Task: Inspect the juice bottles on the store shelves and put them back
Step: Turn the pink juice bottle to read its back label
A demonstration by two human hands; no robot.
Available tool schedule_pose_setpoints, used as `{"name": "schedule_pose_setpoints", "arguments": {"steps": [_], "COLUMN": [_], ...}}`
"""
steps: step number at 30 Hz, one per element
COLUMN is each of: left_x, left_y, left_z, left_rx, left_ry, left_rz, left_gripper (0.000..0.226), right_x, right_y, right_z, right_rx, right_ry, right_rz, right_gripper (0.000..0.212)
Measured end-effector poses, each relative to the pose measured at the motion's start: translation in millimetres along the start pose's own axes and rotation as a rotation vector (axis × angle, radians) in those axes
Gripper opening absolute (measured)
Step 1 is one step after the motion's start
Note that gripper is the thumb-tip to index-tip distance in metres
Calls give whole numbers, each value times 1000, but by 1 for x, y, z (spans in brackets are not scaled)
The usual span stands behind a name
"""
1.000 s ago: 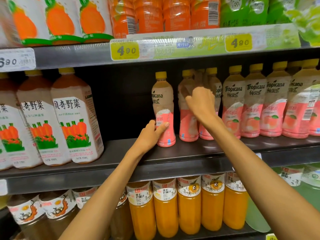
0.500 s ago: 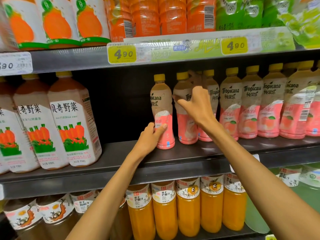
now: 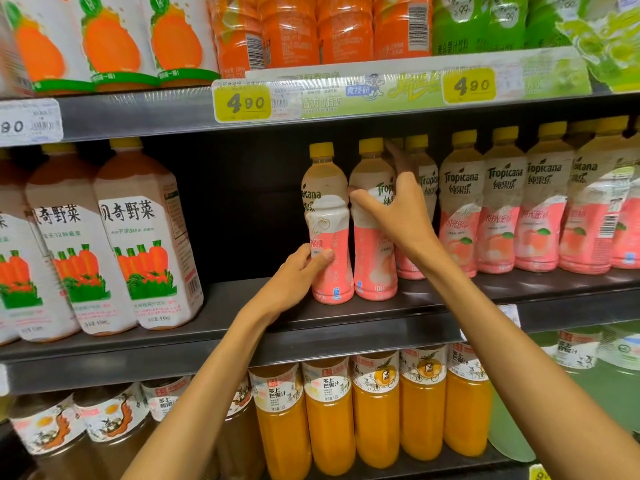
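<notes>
Store shelf [image 3: 346,317]: left hand [image 3: 294,278] grips peach bottle [image 3: 327,220]; right hand [image 3: 398,216] clasps neighbouring bottle [image 3: 374,258].

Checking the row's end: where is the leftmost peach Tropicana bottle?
Head view, middle shelf, centre: leftmost peach Tropicana bottle stands beside the dark gap, left hand gripping its base, right hand on its neighbour.
</notes>
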State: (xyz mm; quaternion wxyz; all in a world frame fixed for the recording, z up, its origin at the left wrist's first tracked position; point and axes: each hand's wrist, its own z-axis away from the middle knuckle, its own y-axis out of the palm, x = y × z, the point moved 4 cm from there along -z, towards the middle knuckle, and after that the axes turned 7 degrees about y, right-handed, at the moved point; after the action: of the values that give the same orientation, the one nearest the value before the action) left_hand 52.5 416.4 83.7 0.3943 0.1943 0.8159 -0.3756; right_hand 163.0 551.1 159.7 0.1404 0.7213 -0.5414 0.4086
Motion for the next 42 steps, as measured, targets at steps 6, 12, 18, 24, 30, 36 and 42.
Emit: {"name": "schedule_pose_setpoints", "arguments": {"steps": [6,12,18,24,30,36,42], "left_x": [0,-17,-69,-69,-65,-44,-24], "left_y": [3,6,35,71,78,100,110], "left_z": [4,20,79,110,136,164,176], "left_rx": [-28,-226,-362,-164,-5,119,85], "left_ry": [-8,53,314,207,164,-114,-233], "left_rz": [8,-136,-3,191,398,702,605], "left_gripper": [54,56,49,54,42,63,63], "right_x": [-10,0,26,38,34,13,-3], "right_y": [10,-3,-26,-36,-42,-33,-34], "right_z": [6,20,58,103,118,128,146], "right_rx": [185,63,161,378,479,528,444], "right_ry": [160,141,226,322,327,448,421], "right_rz": [-455,-523,-744,-850,-835,-959,-861], "right_gripper": [42,23,51,56,56,46,20]}}
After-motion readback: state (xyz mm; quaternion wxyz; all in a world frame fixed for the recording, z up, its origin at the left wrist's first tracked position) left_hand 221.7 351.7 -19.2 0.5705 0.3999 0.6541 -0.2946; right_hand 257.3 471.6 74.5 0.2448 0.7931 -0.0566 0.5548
